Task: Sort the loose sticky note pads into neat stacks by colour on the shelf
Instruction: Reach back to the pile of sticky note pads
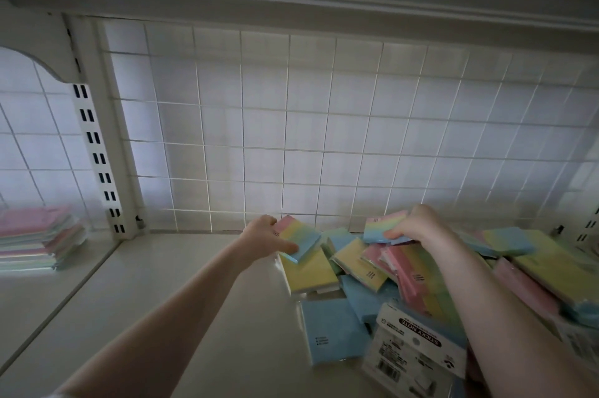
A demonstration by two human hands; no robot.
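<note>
In the head view we see 2 bare arms reaching onto a white shelf point(201, 316) backed by a wire grid panel point(324, 138). Just left of centre, the left hand point(264, 240) pinches a rainbow pad point(299, 240), thumb on top, its fingers curled beneath, the pad tilted above the pile. Right of centre, the right hand point(418, 226) grips a second rainbow pad point(382, 227) lifted over the heap. The loose pile of pads point(366, 271) spreads across the lower right, yellow, pink and blue ones overlapping at all angles. A blue pad point(334, 331) lies flat beside a labelled sticky note packet point(418, 352). At the left edge, beyond the slotted upright point(97, 157), sits a neat pastel stack point(39, 237).
</note>
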